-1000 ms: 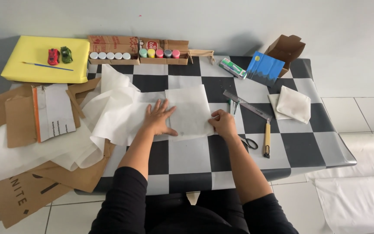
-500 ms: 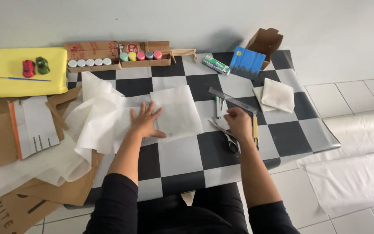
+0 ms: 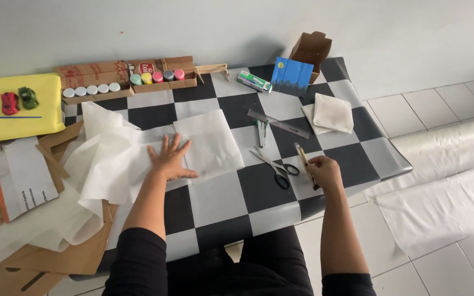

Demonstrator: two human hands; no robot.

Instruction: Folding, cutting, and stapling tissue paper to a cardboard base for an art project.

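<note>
White paper sheet (image 3: 207, 141) lies flat on the black and white checked table (image 3: 220, 189), near the middle. Far to the left sits a yellow pad (image 3: 17, 118) with a red toy car (image 3: 9, 102) and a green toy car (image 3: 28, 97) on it. Next come brown cardboard pieces (image 3: 56, 257) and a big crumpled pile of white paper (image 3: 100, 159). Behind them is a long box of little paint pots (image 3: 124, 82). The left hand (image 3: 168, 159) is open, fingers spread, pressing flat on the sheet. Further right lie scissors (image 3: 272, 167) and a grey ruler (image 3: 279, 123). The right hand (image 3: 323, 171) is closed around a thin wooden-handled tool (image 3: 304, 161), just beside the scissors. A folded white cloth (image 3: 330, 113) lies behind it, near a blue card (image 3: 292, 77)
</note>
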